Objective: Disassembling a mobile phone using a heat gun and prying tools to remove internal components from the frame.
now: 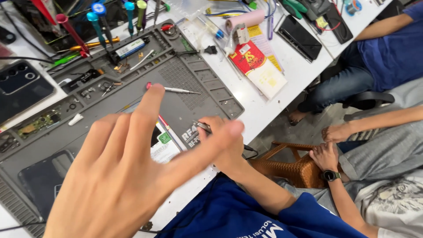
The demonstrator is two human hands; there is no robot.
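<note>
One thin metal tool (203, 127), a pair of tweezers or a small driver by the look of it, sits pinched in the right hand (219, 140) at the near edge of the grey work mat (194, 94). Its tip points toward the phone (163, 140) lying open on that mat. The right fingers are clenched round the shaft; the exact grip is partly hidden behind the left hand. The left hand (119, 176) is raised close to the camera with its fingers spread and released, holding nothing and covering much of the phone.

To do this well, I judge the left hand should come down and steady the phone, so the tool tip works on a still target and the view is clear. A loose pink-capped screwdriver (172, 89) lies farther up the mat, well apart from both hands. Beyond it stand several screwdrivers (115, 20) in a rack. Another person's hands (328, 145) rest off to the right, away from the table (264, 110).
</note>
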